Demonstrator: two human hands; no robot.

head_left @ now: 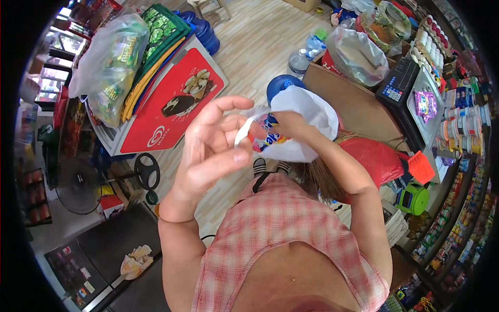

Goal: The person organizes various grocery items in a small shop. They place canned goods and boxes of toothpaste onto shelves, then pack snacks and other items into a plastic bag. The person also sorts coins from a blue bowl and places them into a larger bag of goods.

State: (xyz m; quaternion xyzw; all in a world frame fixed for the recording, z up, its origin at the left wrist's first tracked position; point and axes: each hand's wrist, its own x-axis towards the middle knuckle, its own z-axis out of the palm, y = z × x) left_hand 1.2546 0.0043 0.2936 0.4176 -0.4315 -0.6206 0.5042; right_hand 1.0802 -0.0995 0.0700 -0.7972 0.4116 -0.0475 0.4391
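My left hand (pixel 218 144) is raised in front of my body, fingers curled around a narrow white strip, seemingly a handle of the white plastic bag (pixel 317 111). The bag hangs open below my hands, its far side spread to the right. At its mouth my right hand (pixel 290 126) grips a colorful printed packet (pixel 269 142) in blue, pink and yellow. The fingertips of that hand are partly hidden behind the packet and blurred. Part of the packet's left edge lies behind my left fingers.
A red-lidded chest freezer (pixel 175 103) stands at left, carrying folded cloths (pixel 160 50) and a bulging clear plastic bag (pixel 113 70). To the right, a digital scale (pixel 405 97) holds purple sachets (pixel 425 104). Beneath are a broom (pixel 319 179), a red plastic bag (pixel 370 160) and a blue jug (pixel 282 85).
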